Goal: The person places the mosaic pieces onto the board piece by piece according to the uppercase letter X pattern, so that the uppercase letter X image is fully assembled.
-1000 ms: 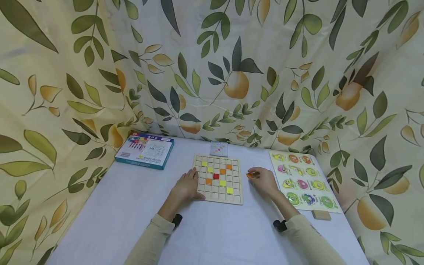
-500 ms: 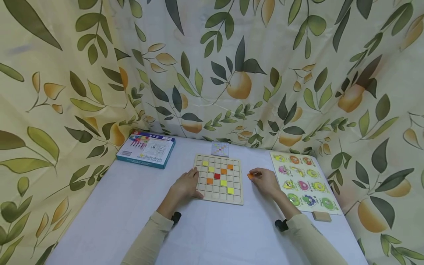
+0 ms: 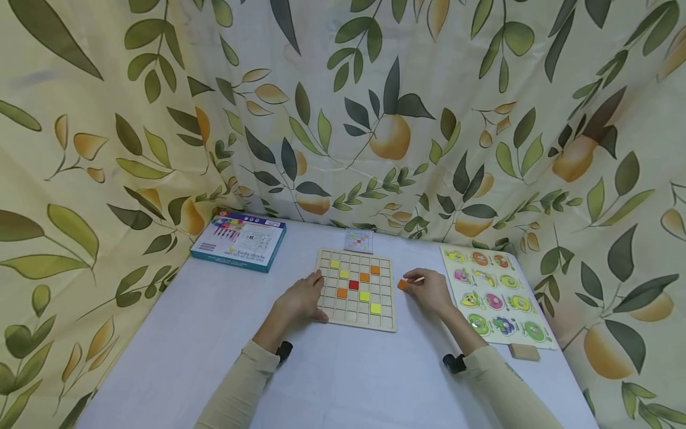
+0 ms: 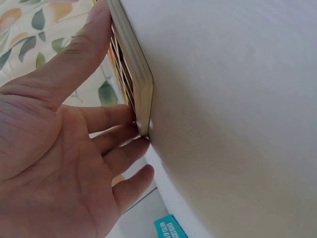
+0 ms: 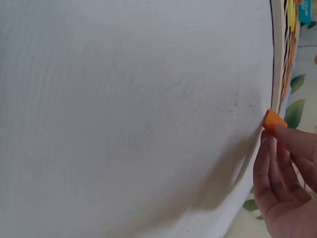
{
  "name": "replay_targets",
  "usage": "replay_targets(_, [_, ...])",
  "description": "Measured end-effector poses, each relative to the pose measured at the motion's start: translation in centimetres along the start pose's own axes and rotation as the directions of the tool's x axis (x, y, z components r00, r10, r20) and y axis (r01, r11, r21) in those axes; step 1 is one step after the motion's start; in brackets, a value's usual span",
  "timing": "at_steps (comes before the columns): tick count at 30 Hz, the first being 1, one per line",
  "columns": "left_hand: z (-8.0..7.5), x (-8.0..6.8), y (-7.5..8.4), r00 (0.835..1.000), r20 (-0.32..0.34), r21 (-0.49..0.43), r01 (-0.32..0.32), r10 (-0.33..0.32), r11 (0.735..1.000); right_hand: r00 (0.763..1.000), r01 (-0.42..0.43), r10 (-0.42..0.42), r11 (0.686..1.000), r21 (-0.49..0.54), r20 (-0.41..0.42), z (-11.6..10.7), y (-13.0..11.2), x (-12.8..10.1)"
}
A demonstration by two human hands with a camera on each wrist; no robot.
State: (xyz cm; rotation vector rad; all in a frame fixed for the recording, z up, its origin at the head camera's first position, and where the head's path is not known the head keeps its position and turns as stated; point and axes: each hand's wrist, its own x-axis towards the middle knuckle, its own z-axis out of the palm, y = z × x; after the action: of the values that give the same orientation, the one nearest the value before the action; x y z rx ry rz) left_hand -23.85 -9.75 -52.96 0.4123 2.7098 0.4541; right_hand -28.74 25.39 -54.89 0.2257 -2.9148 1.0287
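Observation:
A square wooden grid board lies on the table, with several yellow and orange square tiles and one red tile in its cells. My left hand rests against its left edge, the thumb near the front corner. In the left wrist view the left hand's fingers are spread loosely and touch the board's edge. Just right of the board, my right hand pinches an orange square tile between thumb and fingertips. The right wrist view shows this orange tile held tilted above the white cloth.
A small card with a coloured grid pattern lies behind the board. At the back left is a flat teal-edged box. On the right lie a fruit picture board and a small wooden block. A patterned curtain surrounds the table.
The orange tile in my right hand has turned and shows more of its face, held in much the same place. My left hand stays on the board's edge. The head view has shifted slightly.

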Motion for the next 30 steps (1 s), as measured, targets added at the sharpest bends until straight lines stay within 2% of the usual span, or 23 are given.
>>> replay_targets(7, [0.0,0.2,0.1,1.000,-0.012,0.008,-0.020,0.021,1.000,0.999,-0.017,0.019,0.999,0.044,-0.033,-0.1,-0.7,-0.1])
replay_targets(12, [0.0,0.3,0.2,1.000,-0.013,0.017,-0.028,0.028,0.999,0.998,0.002,0.003,0.997,0.076,-0.065,0.0,-1.9,-0.4])
replay_targets(26, [0.1,-0.2,0.3,1.000,-0.004,-0.040,0.015,-0.015,0.999,0.999,0.035,-0.041,0.980,0.194,0.024,2.8,-5.5,-0.7])
replay_targets(30, [0.1,-0.3,0.1,1.000,-0.007,-0.038,0.006,-0.007,0.999,0.997,0.039,-0.054,0.972,0.230,0.058,3.5,-6.9,-0.9])
